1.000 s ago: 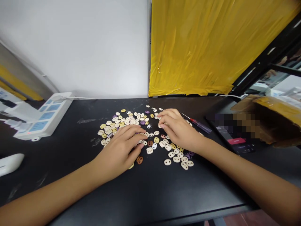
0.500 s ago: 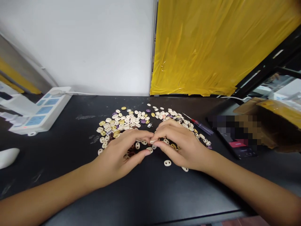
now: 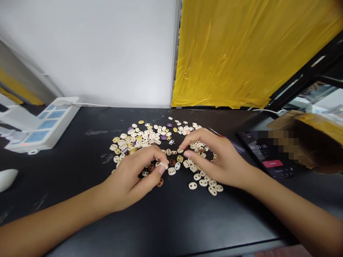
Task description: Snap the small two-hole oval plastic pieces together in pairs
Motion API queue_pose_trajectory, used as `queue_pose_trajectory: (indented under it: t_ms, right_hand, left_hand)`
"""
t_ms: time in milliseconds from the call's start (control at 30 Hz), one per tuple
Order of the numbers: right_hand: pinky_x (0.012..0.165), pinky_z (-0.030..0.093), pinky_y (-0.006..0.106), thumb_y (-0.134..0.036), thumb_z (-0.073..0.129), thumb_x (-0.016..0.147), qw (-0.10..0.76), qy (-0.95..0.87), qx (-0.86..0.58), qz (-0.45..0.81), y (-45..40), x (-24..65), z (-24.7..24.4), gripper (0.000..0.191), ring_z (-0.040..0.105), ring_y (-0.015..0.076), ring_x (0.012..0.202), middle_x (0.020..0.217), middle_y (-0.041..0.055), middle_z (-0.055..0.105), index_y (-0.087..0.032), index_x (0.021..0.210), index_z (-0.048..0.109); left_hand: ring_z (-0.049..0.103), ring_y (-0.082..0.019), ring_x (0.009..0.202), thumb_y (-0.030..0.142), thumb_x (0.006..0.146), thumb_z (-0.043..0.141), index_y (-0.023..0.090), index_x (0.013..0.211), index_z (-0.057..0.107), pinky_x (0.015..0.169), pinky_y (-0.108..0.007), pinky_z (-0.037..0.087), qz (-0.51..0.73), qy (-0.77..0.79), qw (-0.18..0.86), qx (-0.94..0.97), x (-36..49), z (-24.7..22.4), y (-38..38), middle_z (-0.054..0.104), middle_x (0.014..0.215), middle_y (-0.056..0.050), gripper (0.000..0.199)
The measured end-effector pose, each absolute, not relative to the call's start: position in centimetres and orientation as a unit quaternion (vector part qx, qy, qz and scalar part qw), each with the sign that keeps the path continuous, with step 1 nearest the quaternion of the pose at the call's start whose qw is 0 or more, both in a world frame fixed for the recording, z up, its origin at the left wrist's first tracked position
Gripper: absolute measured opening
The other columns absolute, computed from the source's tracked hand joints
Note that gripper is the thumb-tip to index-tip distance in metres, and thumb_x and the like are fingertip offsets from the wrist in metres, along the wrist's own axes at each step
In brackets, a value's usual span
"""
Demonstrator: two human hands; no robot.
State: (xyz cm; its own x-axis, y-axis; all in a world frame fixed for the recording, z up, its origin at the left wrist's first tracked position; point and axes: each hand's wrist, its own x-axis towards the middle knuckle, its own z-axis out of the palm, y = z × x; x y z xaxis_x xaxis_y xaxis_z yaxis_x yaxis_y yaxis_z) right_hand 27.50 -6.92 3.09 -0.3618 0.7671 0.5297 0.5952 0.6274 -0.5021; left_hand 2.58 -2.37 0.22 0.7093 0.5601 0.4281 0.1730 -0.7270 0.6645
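Between the thumb and index finger of my left hand [image 3: 134,175] is a cream oval two-hole button [image 3: 162,165]. My right hand [image 3: 219,157] reaches over the pile from the right, thumb and index finger apart. Its fingertips are close to a small cream button [image 3: 180,151] on the dark table; whether they touch it I cannot tell. A pile of similar buttons [image 3: 148,135], cream, yellow, purple and brown, spreads beyond and under both hands. Nearer me, a loose cream button [image 3: 192,185] lies beside several others. The hands hide part of the pile.
A phone [image 3: 270,155] showing a timer lies right of my right hand. A screwdriver [image 3: 237,145] sits partly hidden behind that hand. An open cardboard box [image 3: 308,139] stands at the far right. On the left are a white power strip [image 3: 45,125] and a white rounded object [image 3: 9,179].
My hands have moved apart from their meeting point. My left hand has drawn left and down with a button in its pinch; my right hand's thumb and finger have opened.
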Motion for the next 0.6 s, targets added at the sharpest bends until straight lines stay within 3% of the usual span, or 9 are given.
queue_pose_trajectory:
  t_ms: [67,133,300,400,533,600]
  right_hand:
    - [0.085,0.051,0.034,-0.018,0.06,0.097,0.342,-0.821,-0.451,0.075,-6.1,28.6,3.4,0.005,0.066,0.0193,0.091,0.095,0.0043,0.072,-0.021,0.097,0.063]
    - [0.08,0.049,0.034,-0.023,0.06,0.098,0.275,-0.83,-0.479,0.076,-5.4,29.5,3.4,0.009,0.065,0.0195,0.085,0.088,0.0038,0.072,-0.02,0.091,0.065]
    - [0.082,0.048,0.036,-0.024,0.067,0.093,0.18,-0.825,-0.531,0.071,-5.1,29.4,2.5,0.01,0.066,0.0225,0.089,0.086,0.0044,0.073,-0.019,0.084,0.069]
    - [0.083,0.048,0.037,-0.024,0.069,0.092,0.172,-0.827,-0.532,0.059,-5.4,28.9,2.3,0.008,0.066,0.0242,0.094,0.089,0.0051,0.073,-0.019,0.087,0.07]
    - [0.083,0.05,0.037,-0.018,0.067,0.089,0.189,-0.81,-0.554,0.041,-5.1,29.6,2.3,0.003,0.067,0.0248,0.093,0.09,0.005,0.074,-0.019,0.088,0.07]
    - [0.082,0.05,0.037,-0.011,0.064,0.086,0.195,-0.798,-0.569,0.037,-4.8,30.2,2.2,0.011,0.067,0.0244,0.093,0.092,0.0047,0.075,-0.02,0.09,0.07]
  left_hand:
    - [0.071,-0.017,0.086,0.024,0.103,0.048,0.02,0.101,0.061,0.07,-0.027,0.053,0.317,0.224,0.303,0.87,2.5,0.1,-2.3,0.072,0.092,-0.004,0.013]
    - [0.071,-0.017,0.086,0.022,0.102,0.051,0.02,0.1,0.06,0.07,-0.027,0.053,0.314,0.222,0.299,0.873,2.5,0.0,-2.2,0.073,0.091,-0.003,0.01]
    - [0.073,-0.017,0.089,0.016,0.097,0.058,0.022,0.096,0.059,0.075,-0.028,0.056,0.352,0.195,0.281,0.871,2.6,0.0,-2.3,0.073,0.093,-0.001,0.007]
    - [0.073,-0.016,0.089,0.014,0.096,0.06,0.022,0.095,0.059,0.073,-0.026,0.056,0.362,0.193,0.267,0.872,2.7,0.0,-2.3,0.073,0.094,-0.001,0.008]
    - [0.069,-0.012,0.073,0.014,0.099,0.057,0.02,0.095,0.059,0.069,-0.025,0.055,0.337,0.188,0.276,0.88,2.6,-0.1,-2.2,0.071,0.082,0.001,0.008]
    - [0.067,-0.012,0.068,0.014,0.099,0.057,0.02,0.098,0.062,0.067,-0.024,0.054,0.325,0.182,0.271,0.888,2.7,-0.1,-2.1,0.068,0.077,0.002,0.007]
